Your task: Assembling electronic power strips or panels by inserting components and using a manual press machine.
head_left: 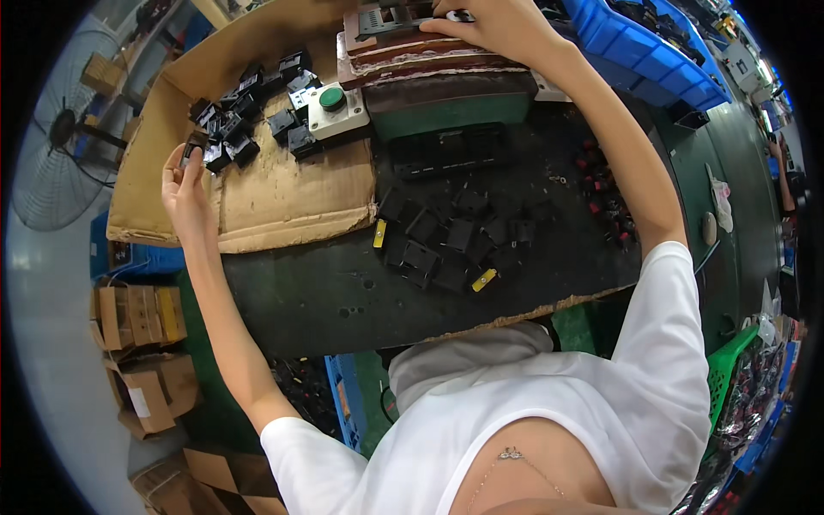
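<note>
My left hand [187, 190] is at the left of a flattened cardboard sheet [283, 184], fingers pinched on a small black plastic part [194, 148]. Just beyond it lies a cluster of similar black parts [245, 112]. My right hand [498, 30] reaches to the far edge of the bench and rests on a black piece in a small press fixture [403, 21] that sits on brown layered plates. A pile of black switch housings [446, 240] lies on the dark mat in front of me, with two yellow pieces [483, 279] among them.
A white button box with a green push button [333, 101] stands on the cardboard. A green machine base [451, 107] sits behind the mat. Small red parts [605, 193] lie at right. Blue bins [652, 51] are at upper right, cardboard boxes [142, 343] and a fan [60, 129] at left.
</note>
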Tool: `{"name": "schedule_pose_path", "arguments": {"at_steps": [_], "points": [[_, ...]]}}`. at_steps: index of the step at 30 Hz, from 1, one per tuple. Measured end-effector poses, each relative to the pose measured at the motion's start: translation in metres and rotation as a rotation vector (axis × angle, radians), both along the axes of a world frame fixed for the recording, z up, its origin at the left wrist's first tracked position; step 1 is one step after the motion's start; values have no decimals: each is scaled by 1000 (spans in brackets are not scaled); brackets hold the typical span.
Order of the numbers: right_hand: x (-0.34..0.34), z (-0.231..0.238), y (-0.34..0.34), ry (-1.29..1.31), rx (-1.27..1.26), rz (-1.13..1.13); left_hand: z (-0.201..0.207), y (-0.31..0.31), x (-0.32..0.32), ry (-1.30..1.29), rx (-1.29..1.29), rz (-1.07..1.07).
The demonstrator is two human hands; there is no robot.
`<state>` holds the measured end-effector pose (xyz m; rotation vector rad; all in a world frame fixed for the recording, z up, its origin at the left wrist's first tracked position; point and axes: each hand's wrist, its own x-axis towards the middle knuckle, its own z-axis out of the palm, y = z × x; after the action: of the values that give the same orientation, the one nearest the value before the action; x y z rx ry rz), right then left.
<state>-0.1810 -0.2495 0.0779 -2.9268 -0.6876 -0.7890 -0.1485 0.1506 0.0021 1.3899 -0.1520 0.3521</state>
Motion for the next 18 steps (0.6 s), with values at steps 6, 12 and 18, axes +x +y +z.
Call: {"name": "schedule_pose_path", "arguments": {"at_steps": [6,12,18], "points": [[-29,-1,-23,-421,515,525,5,-10,-4,0,14,-104],[-104,-33,-90,-42,456,-102,1,-48,-16,-48,124,-243],[-122,-54,-123,1,632,-286,54,-160,-15,-230,443,-376]]}}
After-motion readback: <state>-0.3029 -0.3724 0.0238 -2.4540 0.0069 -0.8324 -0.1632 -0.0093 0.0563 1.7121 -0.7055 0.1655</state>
